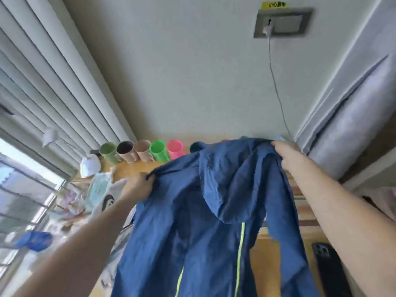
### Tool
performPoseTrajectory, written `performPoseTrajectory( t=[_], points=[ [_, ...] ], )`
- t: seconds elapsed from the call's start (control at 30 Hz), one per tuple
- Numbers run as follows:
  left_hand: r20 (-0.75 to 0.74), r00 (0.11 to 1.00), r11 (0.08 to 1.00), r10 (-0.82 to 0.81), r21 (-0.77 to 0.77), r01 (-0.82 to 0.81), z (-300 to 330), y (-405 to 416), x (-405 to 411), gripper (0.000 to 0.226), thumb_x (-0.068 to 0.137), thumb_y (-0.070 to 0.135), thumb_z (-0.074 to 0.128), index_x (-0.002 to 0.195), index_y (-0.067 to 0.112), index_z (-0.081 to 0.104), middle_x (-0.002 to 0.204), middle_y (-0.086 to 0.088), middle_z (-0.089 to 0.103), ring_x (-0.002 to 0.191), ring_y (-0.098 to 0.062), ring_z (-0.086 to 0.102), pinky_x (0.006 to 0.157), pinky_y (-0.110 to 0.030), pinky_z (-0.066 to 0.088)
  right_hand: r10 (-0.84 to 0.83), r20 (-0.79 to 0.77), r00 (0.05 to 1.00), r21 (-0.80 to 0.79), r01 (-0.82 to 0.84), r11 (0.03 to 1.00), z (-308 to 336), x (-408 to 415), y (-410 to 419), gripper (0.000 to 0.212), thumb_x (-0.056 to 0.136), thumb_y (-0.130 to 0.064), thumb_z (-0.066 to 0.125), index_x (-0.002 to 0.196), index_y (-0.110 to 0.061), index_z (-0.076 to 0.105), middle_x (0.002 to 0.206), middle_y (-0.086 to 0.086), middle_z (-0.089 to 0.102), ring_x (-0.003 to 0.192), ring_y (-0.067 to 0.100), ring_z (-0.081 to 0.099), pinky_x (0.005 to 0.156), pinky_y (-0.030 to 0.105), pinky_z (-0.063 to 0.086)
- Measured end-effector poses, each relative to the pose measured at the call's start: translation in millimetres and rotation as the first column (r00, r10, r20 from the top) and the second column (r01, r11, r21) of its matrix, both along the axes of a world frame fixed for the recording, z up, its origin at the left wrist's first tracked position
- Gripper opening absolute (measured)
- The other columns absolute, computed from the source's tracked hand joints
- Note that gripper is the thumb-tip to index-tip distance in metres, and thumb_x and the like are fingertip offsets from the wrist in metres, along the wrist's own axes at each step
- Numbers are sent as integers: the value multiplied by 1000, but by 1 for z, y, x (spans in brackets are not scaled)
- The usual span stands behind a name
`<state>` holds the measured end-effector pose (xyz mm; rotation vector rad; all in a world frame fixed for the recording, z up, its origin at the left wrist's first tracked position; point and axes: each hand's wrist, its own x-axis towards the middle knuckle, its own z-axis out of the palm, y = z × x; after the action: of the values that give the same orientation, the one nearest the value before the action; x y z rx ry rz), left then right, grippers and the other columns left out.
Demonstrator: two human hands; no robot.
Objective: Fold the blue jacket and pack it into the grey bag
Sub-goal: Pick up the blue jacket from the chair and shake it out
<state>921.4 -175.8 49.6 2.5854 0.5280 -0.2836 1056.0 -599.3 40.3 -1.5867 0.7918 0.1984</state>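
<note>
While both hands hold it up by the shoulders, the blue jacket (192, 221) hangs spread in the air in front of the person. The left hand (137, 187) has its fingers curled around a bunch of cloth at the left shoulder, so it pinches the fabric firmly. The right hand (287, 153) is higher and further away, and its fingers are also closed over the cloth at the right shoulder. The jacket is tilted because of this, with the right side up.

Its hood (231, 189) falls forward and down in the middle, between the two hands. Two thin yellow-green stripes (240, 258) run down the lower part of the cloth. The bottom of the jacket goes out of the picture, so I cannot tell if it touches the table.

Under the jacket is a wooden table (132, 168). At its far edge, against the wall, stands a row of cups (141, 151) in green, dark, beige, bright green and pink; a darker one is partly hidden behind the cloth. On the left side of the table lie a white cap (90, 166), some light patterned fabric (100, 189) and a blue thing (34, 241) that is too blurred to name. At the lower right a dark phone (330, 271) lies on the table, beside the right forearm. On the wall above, a white charger (267, 28) sits in a socket (282, 22), and its cable hangs down toward the table. Window blinds (42, 82) fill the left side.
</note>
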Motion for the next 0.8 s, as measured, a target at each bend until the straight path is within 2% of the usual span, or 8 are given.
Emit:
performPoseTrajectory(
  t=[0.17,0.27,0.33,0.4,0.5,0.57,0.7,0.8],
  points=[
    [-32,999,985,7,173,-1,-47,-31,29,40,102,43,46,119,10,61,123,-21,63,115,-39,61,86,-45,45,-30,-56,998,54,33,998,-90,40,29,8,92,-19,62,90,-12,59,121,24,68,74,19,62,63,31,52],
    [-103,987,982,-127,128,139,-85,-44,20,61,80,72,60,125,31,52,131,-9,47,122,-32,52,92,-46,49,209,-62,976,-80,-214,974,-108,33,41,63,73,-54,73,125,-20,58,119,9,69,94,20,69,72,34,60],
    [-236,924,930,-302,141,340,-111,-54,8,62,76,73,63,125,40,45,140,-6,31,130,-31,43,92,-47,53,519,-104,849,-454,-504,734,-118,15,42,93,61,-63,79,141,-32,42,132,6,53,117,23,57,96,41,52],
    [-339,869,890,-361,152,429,-136,-61,-3,58,82,62,66,131,44,40,153,-10,14,143,-33,28,94,-49,53,741,-281,609,-668,-679,305,-128,-5,47,108,62,-61,82,151,-41,25,146,13,33,132,34,42,101,46,47],
    [-361,872,900,-329,160,406,-160,-63,-9,55,89,23,67,135,41,41,157,-15,11,140,-37,34,90,-45,56,790,-533,302,-702,-679,-214,-145,-28,66,117,71,-48,82,157,-47,2,141,16,28,114,37,52,81,42,50],
    [-326,893,915,-309,152,373,-165,-61,-9,58,82,-3,53,128,34,47,142,-9,33,119,-36,54,77,-41,54,772,-607,186,-652,-672,-351,-166,-32,74,111,83,-26,75,156,-50,-5,131,15,39,95,32,57,70,38,41],
    [-222,909,920,-352,98,380,-148,-50,-4,49,69,-8,46,102,26,60,107,3,56,90,-33,64,66,-37,46,789,-606,100,-589,-723,-361,-191,-37,89,61,90,-5,56,143,-32,47,109,8,63,90,33,65,68,39,46],
    [-65,958,951,-279,119,285,-114,-27,7,43,72,-4,48,93,23,74,104,3,71,96,-29,68,77,-37,53,859,-435,269,-577,-816,-37,-175,-17,87,19,81,-9,56,90,-16,71,93,10,72,87,35,66,71,39,53]
  ],
)
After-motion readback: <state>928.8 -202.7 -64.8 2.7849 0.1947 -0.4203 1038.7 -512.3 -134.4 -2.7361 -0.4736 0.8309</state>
